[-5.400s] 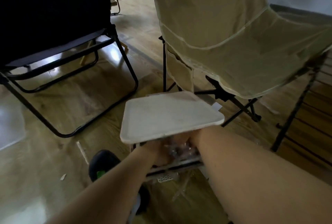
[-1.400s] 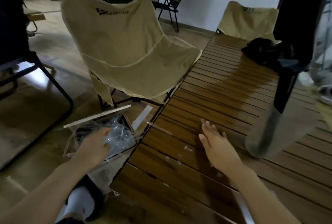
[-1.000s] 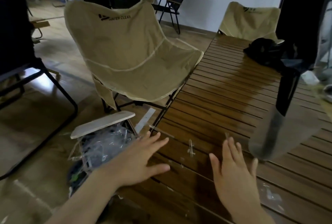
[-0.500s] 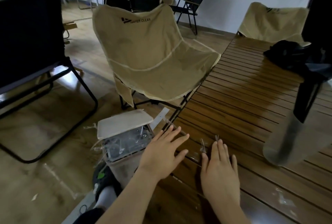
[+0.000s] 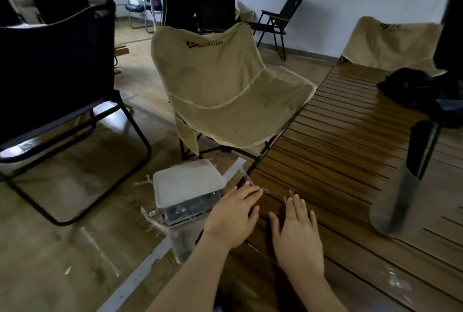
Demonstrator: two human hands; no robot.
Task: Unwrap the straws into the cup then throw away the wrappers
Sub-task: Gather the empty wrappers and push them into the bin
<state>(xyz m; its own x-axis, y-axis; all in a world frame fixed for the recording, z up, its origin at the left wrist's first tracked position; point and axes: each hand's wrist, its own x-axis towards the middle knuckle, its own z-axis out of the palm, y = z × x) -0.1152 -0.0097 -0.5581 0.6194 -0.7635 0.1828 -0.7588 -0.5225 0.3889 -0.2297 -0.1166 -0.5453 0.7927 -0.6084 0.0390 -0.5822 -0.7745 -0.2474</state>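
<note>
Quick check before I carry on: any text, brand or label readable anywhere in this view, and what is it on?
"WATER CLEAR", with a dark logo mark to its left: printed on the backrest of the near beige chair.
Dark print on the far beige chair: too blurred to read.
Nothing else legible.

Blurred metal cup (image 5: 393, 201) (rt edge), bin (image 5: 185, 226) contents unclear.

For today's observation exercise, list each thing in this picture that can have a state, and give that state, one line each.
Left hand: open, fingers flat on the table edge.
Right hand: open, palm down on the table.
Bin: lid on top, clear wrappers showing beneath it.
Loose wrappers: lying on the slatted table ahead of the fingertips.
Tan chair: unfolded, unoccupied.
</note>
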